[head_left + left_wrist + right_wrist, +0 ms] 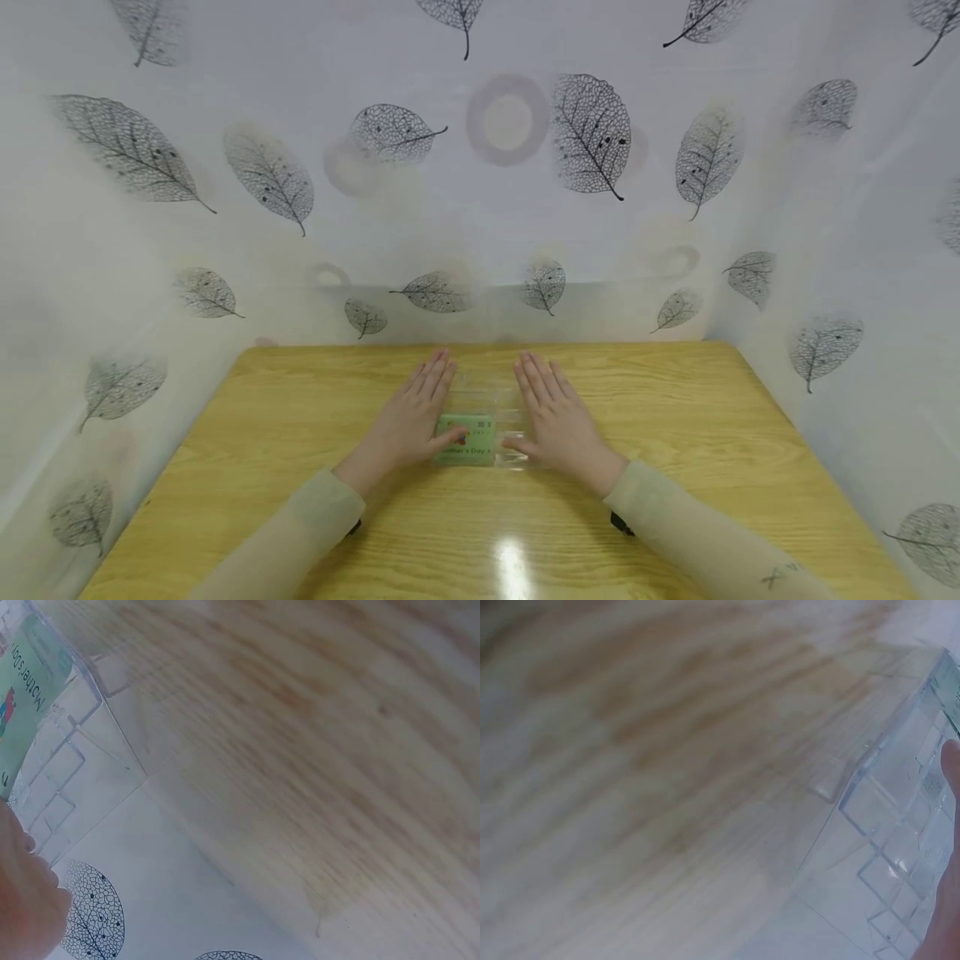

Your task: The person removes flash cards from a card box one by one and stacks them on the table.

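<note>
A clear plastic compartment box [483, 397] lies on the table between my two hands, with its divider walls showing in both wrist views. A green card [480, 442] printed with "Mother's Day" and a small colourful picture sits at its near left part. Along the left side rests my left hand [408, 418], fingers straight and pointing forward, thumb stretched over the card. My right hand [558, 421] lies along the opposite side, fingers also straight, its thumb reaching over the near right compartments. Only part of each hand enters its wrist view.
The wooden table [285, 425] has its back edge just past my fingertips. A pale curtain [495, 225] printed with dark leaves hangs behind the table and along both sides. Dark wristbands [619, 523] show under my sleeves.
</note>
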The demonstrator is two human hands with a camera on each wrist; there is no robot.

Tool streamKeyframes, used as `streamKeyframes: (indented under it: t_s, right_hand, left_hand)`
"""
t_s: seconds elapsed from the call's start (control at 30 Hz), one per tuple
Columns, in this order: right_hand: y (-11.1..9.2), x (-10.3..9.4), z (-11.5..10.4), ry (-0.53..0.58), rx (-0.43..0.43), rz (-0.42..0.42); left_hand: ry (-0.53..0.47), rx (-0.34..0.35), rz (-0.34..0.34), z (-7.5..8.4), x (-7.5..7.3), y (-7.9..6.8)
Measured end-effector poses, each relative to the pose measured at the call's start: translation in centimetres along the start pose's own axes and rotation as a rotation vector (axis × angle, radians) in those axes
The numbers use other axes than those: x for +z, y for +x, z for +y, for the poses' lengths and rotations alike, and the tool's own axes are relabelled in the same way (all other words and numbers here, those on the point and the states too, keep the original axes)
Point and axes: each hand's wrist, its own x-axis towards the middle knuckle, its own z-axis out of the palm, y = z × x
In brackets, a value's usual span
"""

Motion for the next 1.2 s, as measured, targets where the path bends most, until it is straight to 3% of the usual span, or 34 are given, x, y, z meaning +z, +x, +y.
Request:
streamKeyframes:
  t_s: [0.27,0.67,0.97,1.2]
  right_hand:
    - [0.2,0.1,0.2,-0.001,-0.006,-0.027]
    - [0.0,0.6,0.2,0.022,-0.02,0.011]
    - [0.0,0.5,0.2,0.037,-0.009,-0.037]
    - [0.0,0.2,0.1,0.052,-0.005,-0.046]
  left_hand:
    - [-0.027,-0.008,0.006,0.2,-0.1,0.2]
    - [-0.012,-0.005,0.008,0.1,-0.1,0.1]
    - [-0.031,-0.008,0.013,-0.1,-0.2,-0.5]
    - [-0.01,-0.007,0.055,-0.5,-0.4,-0.9]
